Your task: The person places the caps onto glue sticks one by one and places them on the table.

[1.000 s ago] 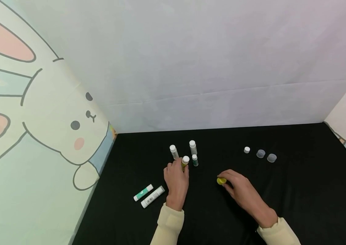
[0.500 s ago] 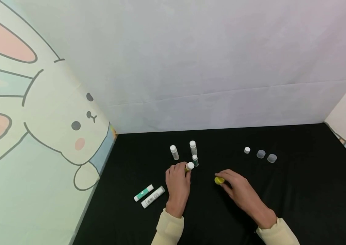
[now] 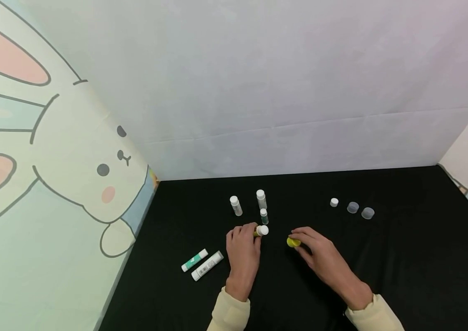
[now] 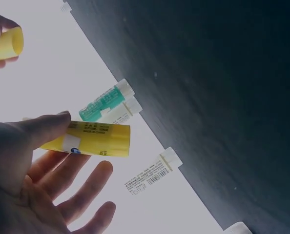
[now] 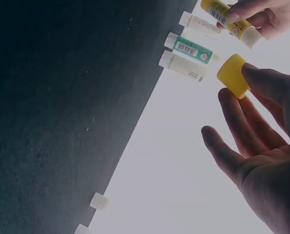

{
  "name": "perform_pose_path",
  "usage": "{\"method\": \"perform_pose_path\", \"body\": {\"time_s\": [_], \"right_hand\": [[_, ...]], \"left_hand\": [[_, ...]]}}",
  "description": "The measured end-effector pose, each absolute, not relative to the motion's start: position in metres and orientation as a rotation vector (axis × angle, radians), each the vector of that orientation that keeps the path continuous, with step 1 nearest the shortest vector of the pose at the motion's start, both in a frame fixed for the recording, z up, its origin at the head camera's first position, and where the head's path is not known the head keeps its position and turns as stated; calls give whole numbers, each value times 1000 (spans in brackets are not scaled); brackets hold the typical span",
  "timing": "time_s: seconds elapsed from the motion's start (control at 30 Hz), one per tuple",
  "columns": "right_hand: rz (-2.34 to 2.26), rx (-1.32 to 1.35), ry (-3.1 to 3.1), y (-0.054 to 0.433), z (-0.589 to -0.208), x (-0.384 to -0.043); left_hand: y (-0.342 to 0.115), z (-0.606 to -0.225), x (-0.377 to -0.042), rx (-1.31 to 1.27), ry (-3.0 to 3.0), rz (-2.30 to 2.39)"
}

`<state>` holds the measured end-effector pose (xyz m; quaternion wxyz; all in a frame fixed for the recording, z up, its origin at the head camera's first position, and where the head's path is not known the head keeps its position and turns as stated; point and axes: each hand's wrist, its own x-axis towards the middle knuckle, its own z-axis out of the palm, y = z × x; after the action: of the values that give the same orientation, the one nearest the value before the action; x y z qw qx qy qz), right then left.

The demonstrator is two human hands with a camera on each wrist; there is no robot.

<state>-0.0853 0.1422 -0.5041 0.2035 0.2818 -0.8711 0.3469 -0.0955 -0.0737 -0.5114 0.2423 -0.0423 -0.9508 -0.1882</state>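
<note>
My left hand pinches a yellow glue stick between thumb and fingers, tilted so that its white uncapped end points right towards the other hand. Opposite, my right hand holds a yellow cap by thumb and fingertips, a short gap away from the stick. Just beyond the left hand stand a small green glue stick and two white ones, one at the back and one further left; all three are upright.
A green-and-white glue stick and a larger white one lie left of the left forearm. At the back right, a small white cap and two translucent caps sit on the black cloth. A pale backdrop rises behind.
My left hand has drawn the yellow glue stick nearer and rightwards, tipping its white end to the right. The right hand has shifted slightly left with the cap, narrowing the gap.
</note>
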Motion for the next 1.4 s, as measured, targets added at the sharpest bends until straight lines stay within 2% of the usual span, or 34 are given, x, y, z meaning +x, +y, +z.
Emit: {"method": "perform_pose_path", "body": {"time_s": [1.4], "right_hand": [[1054, 822, -2321, 131, -502, -79]], "left_hand": [[-56, -507, -74, -285, -2644, -453]]}}
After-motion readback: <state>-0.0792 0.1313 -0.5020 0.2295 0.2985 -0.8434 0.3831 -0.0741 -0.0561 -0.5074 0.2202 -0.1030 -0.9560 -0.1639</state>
